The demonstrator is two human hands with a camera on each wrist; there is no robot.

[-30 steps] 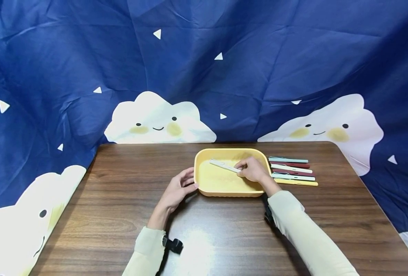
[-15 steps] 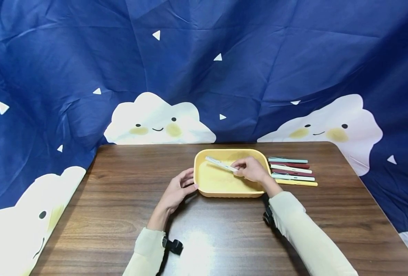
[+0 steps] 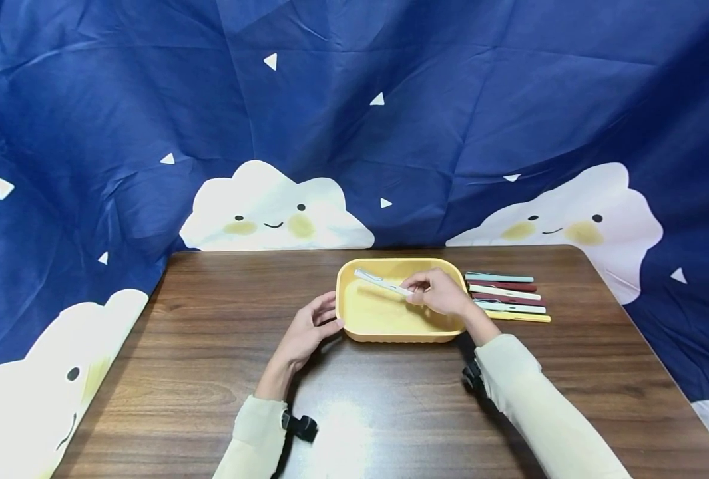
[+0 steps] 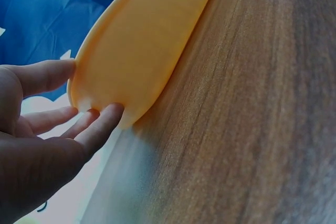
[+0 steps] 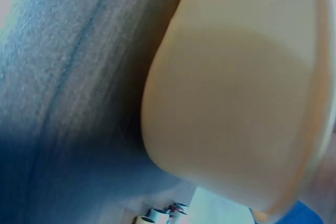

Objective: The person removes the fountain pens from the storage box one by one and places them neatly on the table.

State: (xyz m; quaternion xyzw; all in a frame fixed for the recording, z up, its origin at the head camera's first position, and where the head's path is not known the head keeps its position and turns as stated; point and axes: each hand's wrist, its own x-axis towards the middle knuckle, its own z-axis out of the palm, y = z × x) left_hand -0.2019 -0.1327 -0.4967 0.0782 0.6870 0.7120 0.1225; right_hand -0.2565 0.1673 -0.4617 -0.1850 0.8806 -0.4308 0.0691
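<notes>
A shallow yellow plastic tray (image 3: 384, 337) stands on the table. My left hand (image 3: 307, 331) is at its left end; in the left wrist view my outstretched fingertips (image 4: 112, 113) touch its outer wall, the thumb up at the rim. Over the inside of the tray, my right hand (image 3: 438, 293) pinches a whitish pen (image 3: 379, 281) near its right end. The pen slants, its clip end pointing to the far left. In the right wrist view the tray wall (image 5: 226, 98) fills most of the picture and hides the pen; only a blurred bit of hand shows.
Right of the tray lie several capped pens in a row: a teal pen (image 3: 504, 278), dark red ones, a white pen (image 3: 512, 293), a pale mint pen (image 3: 516, 308) and a yellow pen (image 3: 522, 317). A blue cloud-print cloth (image 3: 354, 133) hangs behind the wooden table (image 3: 210, 372).
The pen in my right hand has shifted slightly left, its clip end moving up and leftward in the head view. My left hand and the tray have stayed put.
</notes>
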